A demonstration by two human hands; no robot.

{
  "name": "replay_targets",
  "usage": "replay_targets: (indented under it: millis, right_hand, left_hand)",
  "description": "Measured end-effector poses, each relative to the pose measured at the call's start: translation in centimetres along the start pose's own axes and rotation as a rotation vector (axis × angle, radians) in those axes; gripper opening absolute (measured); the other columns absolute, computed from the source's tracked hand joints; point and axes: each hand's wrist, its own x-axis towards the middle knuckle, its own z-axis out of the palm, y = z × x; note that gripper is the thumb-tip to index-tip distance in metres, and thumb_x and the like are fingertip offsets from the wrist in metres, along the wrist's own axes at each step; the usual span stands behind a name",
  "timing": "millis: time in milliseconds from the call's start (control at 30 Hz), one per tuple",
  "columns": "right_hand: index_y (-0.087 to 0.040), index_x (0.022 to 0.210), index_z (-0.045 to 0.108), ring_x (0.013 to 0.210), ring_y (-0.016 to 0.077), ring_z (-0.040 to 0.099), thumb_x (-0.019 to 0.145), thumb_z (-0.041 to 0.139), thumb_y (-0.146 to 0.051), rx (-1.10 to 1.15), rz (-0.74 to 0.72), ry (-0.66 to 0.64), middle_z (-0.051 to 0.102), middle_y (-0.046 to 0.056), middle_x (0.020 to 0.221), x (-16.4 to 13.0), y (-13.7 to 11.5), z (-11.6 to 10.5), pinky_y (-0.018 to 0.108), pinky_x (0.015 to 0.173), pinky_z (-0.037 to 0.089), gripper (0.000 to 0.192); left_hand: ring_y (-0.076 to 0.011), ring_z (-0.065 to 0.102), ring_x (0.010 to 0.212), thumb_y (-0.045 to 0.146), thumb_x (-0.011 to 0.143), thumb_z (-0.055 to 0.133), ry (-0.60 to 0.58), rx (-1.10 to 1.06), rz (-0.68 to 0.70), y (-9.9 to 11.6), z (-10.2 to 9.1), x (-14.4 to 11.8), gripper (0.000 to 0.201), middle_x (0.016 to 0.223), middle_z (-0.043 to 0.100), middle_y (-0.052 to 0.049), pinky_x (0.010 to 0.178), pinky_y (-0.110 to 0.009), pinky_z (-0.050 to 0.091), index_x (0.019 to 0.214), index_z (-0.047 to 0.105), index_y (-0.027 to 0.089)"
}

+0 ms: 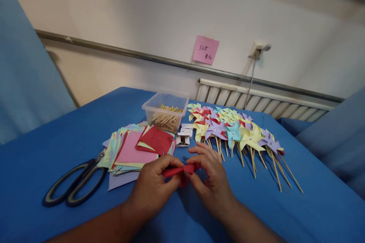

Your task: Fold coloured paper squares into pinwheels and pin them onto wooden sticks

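A piece of red paper (186, 168), partly folded, is held above the table between my two hands. My left hand (155, 182) pinches its left side between thumb and forefinger. On the other side, my right hand (211, 176) grips the paper with thumb and forefinger, its other fingers loosely curled. The fingers cover part of the paper, so its full shape is hidden. Beyond my left hand lies a stack of coloured paper squares (134, 148), with red sheets (156, 139) on top. A small open white box (183, 140) with small metal pieces stands just past my fingertips.
Scissors (76, 182) lie at the left, blades under the stack's edge. A clear plastic box (148, 111) of thin wooden sticks (167, 117) stands at the back. Finished paper pinwheels (234, 131) on sticks spread over the right of the blue table cover (288, 212).
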Motion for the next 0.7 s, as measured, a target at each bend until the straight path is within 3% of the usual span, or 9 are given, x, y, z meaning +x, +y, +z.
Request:
replay_targets:
  millis: [167,267,700]
  right_hand:
    - [-0.023,0.084,0.058,0.096,0.0211,0.058,0.08,0.06,-0.013,0.042,0.014,-0.058,0.065,0.0,0.083,0.21,-0.3,-0.27,0.04,0.089,0.038,0.011]
    - [-0.022,0.083,0.059,0.081,0.0184,0.058,0.081,0.06,-0.015,0.054,0.044,-0.079,0.063,0.0,0.08,0.13,-0.38,-0.19,0.035,0.076,0.04,0.007]
    - [-0.021,0.081,0.06,0.077,0.0183,0.056,0.08,0.059,-0.014,0.045,0.12,-0.053,0.063,0.001,0.079,-0.22,-0.5,0.34,0.033,0.073,0.04,0.007]
  left_hand:
    - [-0.0115,0.06,0.062,0.01,0.067,0.055,0.014,0.014,0.001,0.12,0.06,0.0,0.015,0.067,0.066,0.004,0.06,-0.02,0.045,0.073,0.064,0.02]
    - [-0.0118,0.06,0.063,0.012,0.068,0.055,0.034,0.024,0.011,0.02,0.17,0.06,0.013,0.067,0.065,0.004,0.061,-0.021,0.046,0.071,0.063,0.02]
    - [-0.013,0.061,0.065,0.009,0.069,0.052,-0.03,-0.008,-0.016,-0.11,0.1,0.26,0.019,0.07,0.065,0.003,0.062,-0.022,0.046,0.075,0.065,0.022]
